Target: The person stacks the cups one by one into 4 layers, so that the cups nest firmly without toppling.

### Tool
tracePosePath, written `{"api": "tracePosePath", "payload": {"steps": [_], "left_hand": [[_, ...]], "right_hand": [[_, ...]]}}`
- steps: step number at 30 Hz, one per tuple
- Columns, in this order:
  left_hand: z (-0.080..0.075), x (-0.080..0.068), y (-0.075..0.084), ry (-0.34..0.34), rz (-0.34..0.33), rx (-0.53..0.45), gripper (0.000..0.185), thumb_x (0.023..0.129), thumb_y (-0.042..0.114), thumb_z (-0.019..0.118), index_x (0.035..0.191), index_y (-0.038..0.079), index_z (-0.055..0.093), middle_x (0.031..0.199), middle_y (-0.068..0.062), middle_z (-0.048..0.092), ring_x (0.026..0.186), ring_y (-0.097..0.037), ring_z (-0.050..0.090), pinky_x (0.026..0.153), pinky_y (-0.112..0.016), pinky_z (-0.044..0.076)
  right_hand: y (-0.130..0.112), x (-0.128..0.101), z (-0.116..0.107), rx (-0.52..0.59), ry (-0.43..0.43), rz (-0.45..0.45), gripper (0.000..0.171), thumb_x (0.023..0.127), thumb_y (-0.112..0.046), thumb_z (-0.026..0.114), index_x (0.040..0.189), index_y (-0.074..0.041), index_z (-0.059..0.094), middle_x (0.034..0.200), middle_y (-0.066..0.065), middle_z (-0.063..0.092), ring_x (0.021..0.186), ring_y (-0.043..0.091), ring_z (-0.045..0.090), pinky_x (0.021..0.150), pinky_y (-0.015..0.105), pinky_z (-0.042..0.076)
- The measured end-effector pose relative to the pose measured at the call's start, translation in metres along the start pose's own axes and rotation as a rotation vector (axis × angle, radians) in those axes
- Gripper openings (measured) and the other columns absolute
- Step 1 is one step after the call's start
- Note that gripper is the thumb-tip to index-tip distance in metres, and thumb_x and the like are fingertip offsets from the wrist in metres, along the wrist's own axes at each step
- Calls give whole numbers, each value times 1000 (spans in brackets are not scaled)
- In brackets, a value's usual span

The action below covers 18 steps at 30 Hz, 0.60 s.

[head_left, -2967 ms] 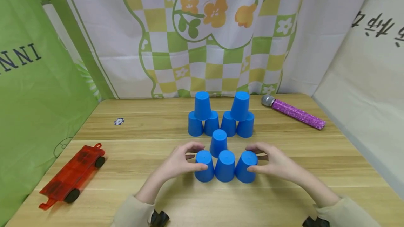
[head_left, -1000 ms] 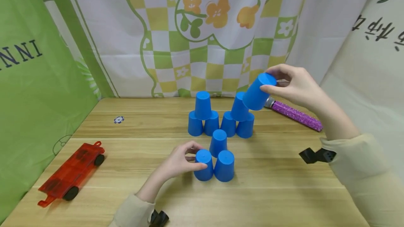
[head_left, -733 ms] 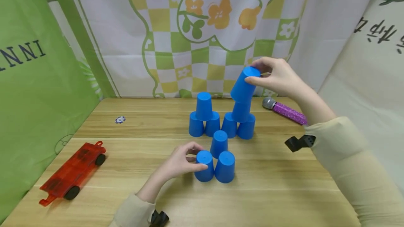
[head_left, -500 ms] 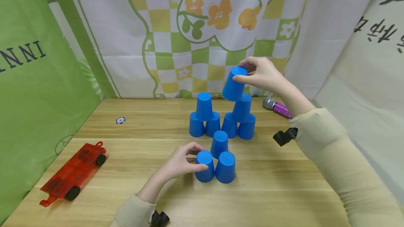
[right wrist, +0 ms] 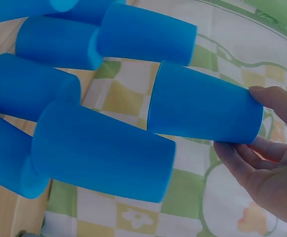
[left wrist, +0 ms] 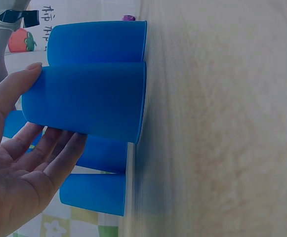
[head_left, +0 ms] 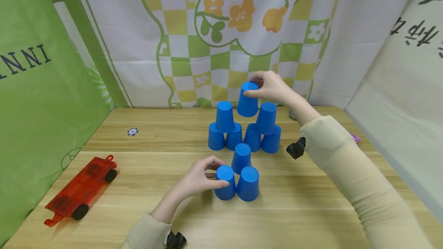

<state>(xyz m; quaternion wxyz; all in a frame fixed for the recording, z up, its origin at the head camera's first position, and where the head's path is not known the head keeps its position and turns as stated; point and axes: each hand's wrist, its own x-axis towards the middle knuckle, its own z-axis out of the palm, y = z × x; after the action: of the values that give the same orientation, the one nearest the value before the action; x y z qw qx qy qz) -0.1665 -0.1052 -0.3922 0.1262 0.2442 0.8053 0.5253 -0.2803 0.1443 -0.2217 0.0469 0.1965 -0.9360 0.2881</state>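
My right hand (head_left: 271, 87) pinches an upside-down blue cup (head_left: 247, 100) near its base, in the air between two upper cups. Those are the left upper cup (head_left: 225, 117) and the right upper cup (head_left: 266, 118), each resting on two cups below. In the right wrist view the held cup (right wrist: 205, 104) is apart from both. My left hand (head_left: 200, 178) holds another upside-down cup (head_left: 225, 183) that stands on the table, thumb on one side and fingers on the other, as the left wrist view shows on that cup (left wrist: 84, 98). Beside it stand two more cups, the front one (head_left: 247, 183) and one behind (head_left: 241, 158).
A red toy car base (head_left: 81, 189) lies at the table's left. A poker chip (head_left: 133, 131) lies at the back left. The right arm mostly covers a microphone, its purple end (head_left: 355, 138) showing. A patterned curtain (head_left: 214, 64) hangs behind the wooden table (head_left: 155, 141).
My right hand has lifted the right front cup from the row, carried it up to the back, then leftward and slightly down between the two upper cups. The left hand has stayed at its cup.
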Motion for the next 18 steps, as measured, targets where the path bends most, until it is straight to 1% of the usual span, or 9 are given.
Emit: {"api": "tracePosePath", "payload": {"steps": [5,12,18], "left_hand": [[0,0,1,1,-5,1,42,79,23,76,113,9,57,112,-7,62,108,-25,60,90,-41,54],[0,0,1,0,-6,-4,42,79,23,76,113,9,57,113,-7,62,108,-25,60,91,-42,54],[0,0,0,-1,-6,1,42,79,24,76,114,9,57,113,-6,62,108,-24,59,91,-41,54]], "right_hand": [[3,4,10,-35,-28,5,43,85,-24,68,117,3,57,115,22,61,106,34,57,89,46,50],[6,7,20,-95,-86,7,44,84,-24,68,116,4,58,112,22,62,102,33,59,87,45,51],[7,8,24,-99,-133,20,46,84,-23,68,119,5,57,114,23,61,104,34,58,89,46,50]]}}
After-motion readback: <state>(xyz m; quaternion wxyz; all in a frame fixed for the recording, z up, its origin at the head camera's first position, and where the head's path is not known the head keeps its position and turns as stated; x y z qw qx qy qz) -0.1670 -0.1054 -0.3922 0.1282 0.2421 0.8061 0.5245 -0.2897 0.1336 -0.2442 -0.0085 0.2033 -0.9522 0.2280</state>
